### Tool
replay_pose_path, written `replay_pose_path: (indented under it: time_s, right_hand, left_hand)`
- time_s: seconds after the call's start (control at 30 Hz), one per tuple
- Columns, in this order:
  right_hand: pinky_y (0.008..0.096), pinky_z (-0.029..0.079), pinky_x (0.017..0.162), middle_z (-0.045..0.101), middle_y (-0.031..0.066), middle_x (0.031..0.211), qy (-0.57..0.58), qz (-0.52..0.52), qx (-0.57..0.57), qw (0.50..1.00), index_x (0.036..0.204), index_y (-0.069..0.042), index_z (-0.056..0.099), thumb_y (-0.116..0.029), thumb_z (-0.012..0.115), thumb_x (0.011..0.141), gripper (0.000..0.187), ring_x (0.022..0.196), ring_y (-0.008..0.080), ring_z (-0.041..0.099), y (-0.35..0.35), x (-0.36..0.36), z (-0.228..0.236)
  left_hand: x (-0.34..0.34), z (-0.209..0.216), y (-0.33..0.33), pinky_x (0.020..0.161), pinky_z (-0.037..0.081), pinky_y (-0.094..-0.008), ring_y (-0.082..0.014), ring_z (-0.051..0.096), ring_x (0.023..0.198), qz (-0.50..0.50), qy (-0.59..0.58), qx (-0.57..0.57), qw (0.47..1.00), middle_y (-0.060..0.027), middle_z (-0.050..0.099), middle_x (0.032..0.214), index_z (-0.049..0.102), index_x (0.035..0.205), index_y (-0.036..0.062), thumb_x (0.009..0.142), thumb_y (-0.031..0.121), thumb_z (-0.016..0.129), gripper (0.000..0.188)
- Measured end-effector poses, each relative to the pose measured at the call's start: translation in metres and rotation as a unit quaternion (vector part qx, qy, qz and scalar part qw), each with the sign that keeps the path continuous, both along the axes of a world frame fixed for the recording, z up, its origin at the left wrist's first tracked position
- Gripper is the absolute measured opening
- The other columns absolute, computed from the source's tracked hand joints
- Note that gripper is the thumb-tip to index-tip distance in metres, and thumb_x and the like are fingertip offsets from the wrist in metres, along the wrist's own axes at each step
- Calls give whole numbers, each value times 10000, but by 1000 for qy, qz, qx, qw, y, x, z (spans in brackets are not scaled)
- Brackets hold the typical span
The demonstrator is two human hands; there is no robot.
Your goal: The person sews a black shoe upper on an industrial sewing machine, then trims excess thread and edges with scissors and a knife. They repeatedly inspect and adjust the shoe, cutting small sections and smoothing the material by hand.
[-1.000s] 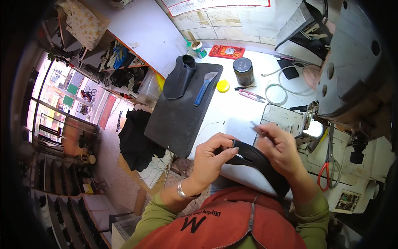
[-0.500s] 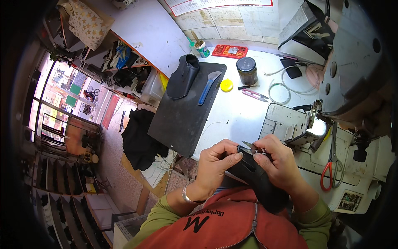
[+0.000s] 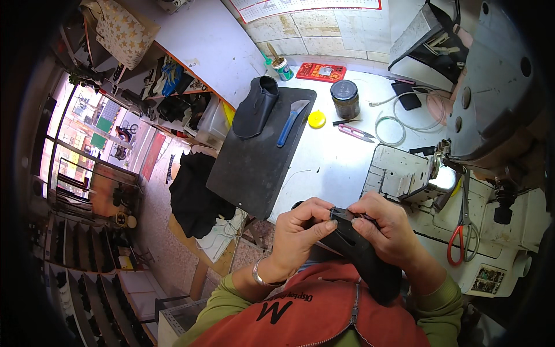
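A black shoe upper is held up in front of my body, its long end hanging down to the right and a slit-like opening showing along it. My left hand pinches its top edge between thumb and forefinger. My right hand is closed on the same edge, close to the left fingertips. Something small and dark shows under the right fingers, but I cannot make out what it is. A second black upper stands on a dark cutting board, near a blue-handled knife.
On the white table are a dark jar, a yellow lid, pink thread snips and a coiled cable. A sewing machine stands on the right, with red-handled scissors beside it. Black cloth hangs left of the board.
The pointed metal tip that stuck up from my right fingers no longer shows. My right hand has tipped slightly and its fingers now lie over the upper's edge. The left hand has barely moved.
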State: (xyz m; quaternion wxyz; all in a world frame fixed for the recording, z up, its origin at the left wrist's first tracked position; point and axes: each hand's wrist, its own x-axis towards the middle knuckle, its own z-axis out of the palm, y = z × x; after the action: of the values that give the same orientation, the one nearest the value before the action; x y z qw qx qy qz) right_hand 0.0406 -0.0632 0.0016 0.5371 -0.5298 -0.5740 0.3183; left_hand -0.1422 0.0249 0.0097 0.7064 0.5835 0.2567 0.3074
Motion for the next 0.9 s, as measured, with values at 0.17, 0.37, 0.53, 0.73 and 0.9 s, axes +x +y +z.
replay_pose_path:
  time_s: [0.17,0.37,0.53,0.73,0.9]
  right_hand:
    - [338,482,614,580,88,834,-36,-16,11,999,983,-62,626,-145,646,859,151,697,282,613,-1,-1,5]
    - [348,485,588,589,81,843,-74,-40,27,996,972,-67,629,-153,656,852,150,677,286,620,-3,-2,8]
    - [343,481,572,590,81,838,-88,-45,39,994,962,-66,632,-146,662,845,145,651,276,615,-4,-1,9]
    - [333,476,566,589,85,824,-109,-62,52,991,958,-56,631,-114,664,837,138,637,271,607,-4,0,12]
    - [283,454,570,567,81,824,-8,-95,50,994,991,-34,618,-75,668,831,172,656,182,584,-3,-1,-5]
  left_hand:
    - [-1,1,-1,733,439,-209,-82,559,828,2,8,32,999,-73,609,1017,667,914,-28,859,16,678,72]
    - [-2,3,-3,772,457,-227,-116,581,861,7,10,20,1000,-98,615,1011,671,906,-32,829,-11,694,82]
    - [-1,5,-4,797,474,-241,-137,597,881,4,2,14,1000,-113,621,1006,672,903,-34,817,-27,698,91]
    - [1,4,-3,795,477,-244,-138,599,887,-2,2,18,1000,-112,625,1008,665,910,-39,825,-30,685,88]
    - [10,4,7,772,465,-221,-107,586,849,-7,68,40,997,-71,642,945,658,890,-29,851,8,662,54]
